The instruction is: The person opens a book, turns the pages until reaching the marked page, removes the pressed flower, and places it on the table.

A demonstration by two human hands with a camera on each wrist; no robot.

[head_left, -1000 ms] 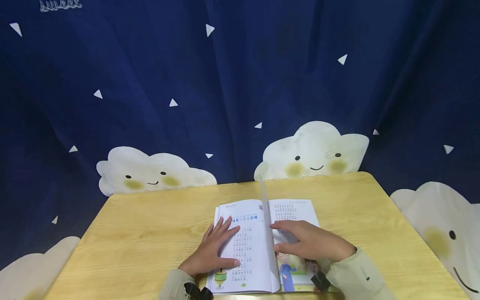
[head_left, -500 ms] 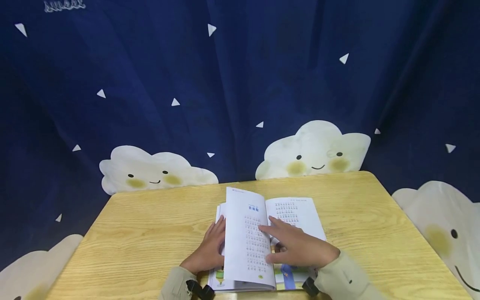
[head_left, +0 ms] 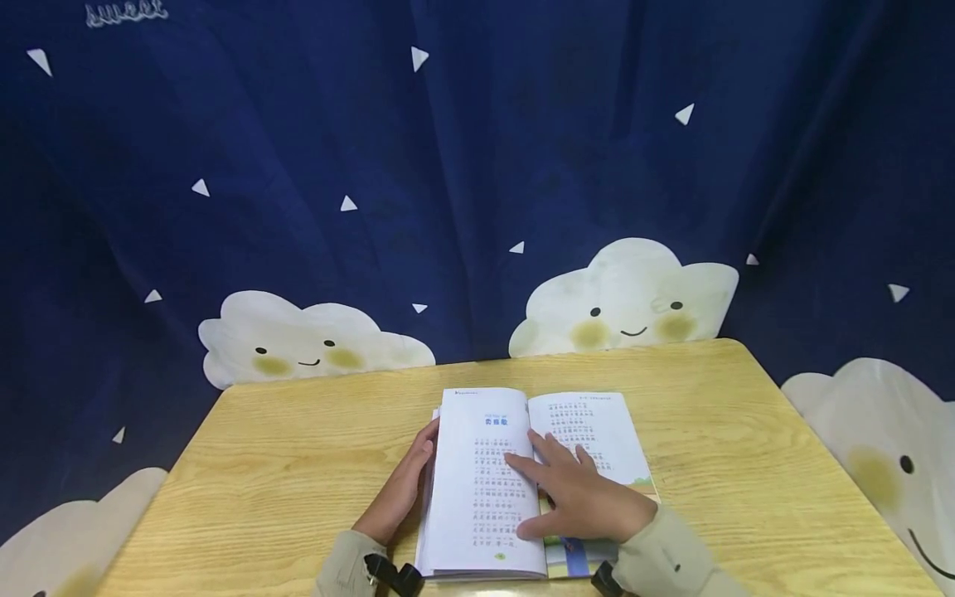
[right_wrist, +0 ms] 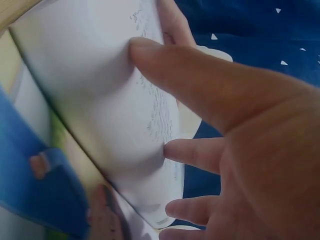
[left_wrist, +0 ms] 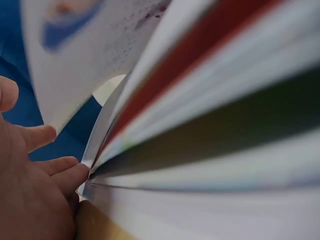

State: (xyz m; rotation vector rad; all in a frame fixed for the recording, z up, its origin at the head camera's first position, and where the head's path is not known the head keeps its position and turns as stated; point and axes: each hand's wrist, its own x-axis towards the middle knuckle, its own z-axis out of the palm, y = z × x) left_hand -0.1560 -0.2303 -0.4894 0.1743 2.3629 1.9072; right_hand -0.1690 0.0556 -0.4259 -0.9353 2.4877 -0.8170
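Observation:
An open book (head_left: 477,489) lies on the table, its left page printed with a blue title and lines of text. Colour pictures show on its right page (head_left: 597,423). My right hand (head_left: 589,493) rests across the fold with spread fingers, thumb and fingertips touching the left page. In the right wrist view, the thumb (right_wrist: 175,70) presses on the curved white page (right_wrist: 100,75). My left hand (head_left: 403,481) is at the book's left edge, partly hidden by the pages. The left wrist view has its fingers (left_wrist: 65,175) extended against the edges of fanned pages (left_wrist: 200,100).
The wooden table (head_left: 313,448) extends around the book on both sides and behind it. A dark blue curtain (head_left: 462,166) with white clouds and triangles hangs behind the table. Black straps with small devices (head_left: 391,575) sit at both wrists.
A page that stood upright at the fold has swung left and now lies flat on the left side. The left hand has slipped from the page top to the book's left edge.

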